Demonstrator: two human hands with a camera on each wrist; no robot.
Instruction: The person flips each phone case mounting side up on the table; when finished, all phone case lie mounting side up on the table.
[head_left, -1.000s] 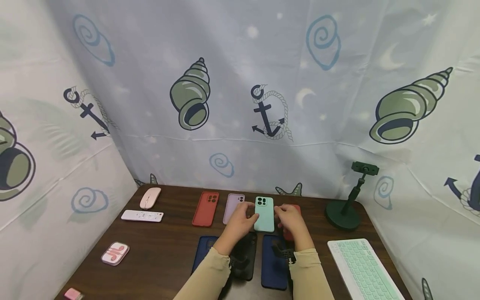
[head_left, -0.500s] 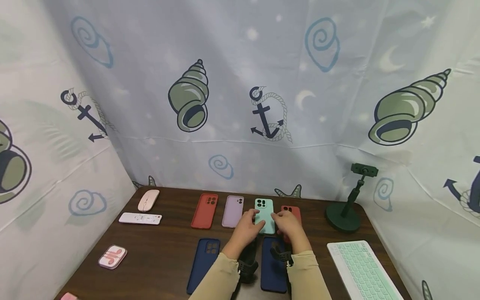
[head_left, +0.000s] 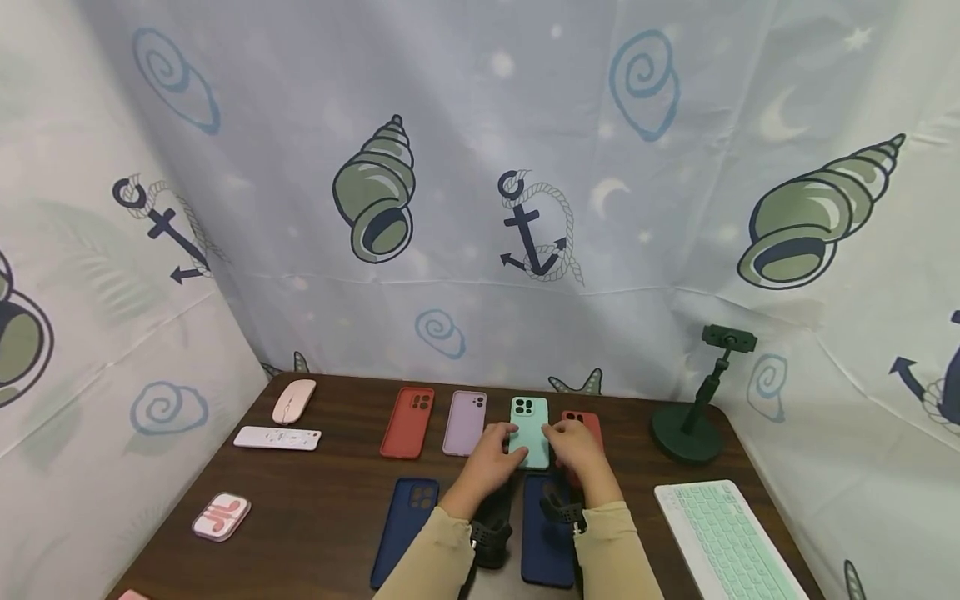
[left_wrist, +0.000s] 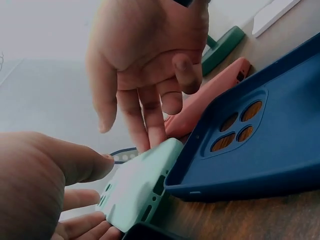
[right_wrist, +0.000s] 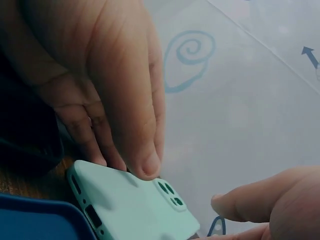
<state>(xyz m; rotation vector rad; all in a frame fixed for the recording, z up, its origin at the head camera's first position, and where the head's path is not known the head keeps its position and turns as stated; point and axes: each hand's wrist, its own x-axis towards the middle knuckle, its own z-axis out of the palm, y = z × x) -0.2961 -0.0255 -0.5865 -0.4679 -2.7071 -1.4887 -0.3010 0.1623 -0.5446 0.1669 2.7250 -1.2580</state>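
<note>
A mint green phone case [head_left: 529, 442] lies back up, its camera cutouts at the far end. My left hand [head_left: 488, 463] is at its left side, fingertips right at the edge; the thumb [left_wrist: 85, 160] is held apart from the fingers. At the opposite long edge is my right hand [head_left: 576, 452], its fingers [left_wrist: 145, 122] extended down to the case. In the right wrist view my right hand [right_wrist: 285, 200] shows only in part. A red phone case [head_left: 587, 425] sits partly hidden under the right hand. Nearer me lies a blue phone case [head_left: 546, 550], beneath the right wrist.
Left of the hands are a lilac phone case [head_left: 464, 423], another red case [head_left: 407, 423] and another blue case [head_left: 401, 537]. A mouse [head_left: 294, 402], remote [head_left: 277, 438] and earphone box [head_left: 221, 517] stand far left. A green stand [head_left: 687, 432] and keyboard [head_left: 727, 533] are right.
My left hand has moved right, off the lilac case and up to the mint case. My right hand has shifted slightly left to the mint case's edge, uncovering more of the red case.
</note>
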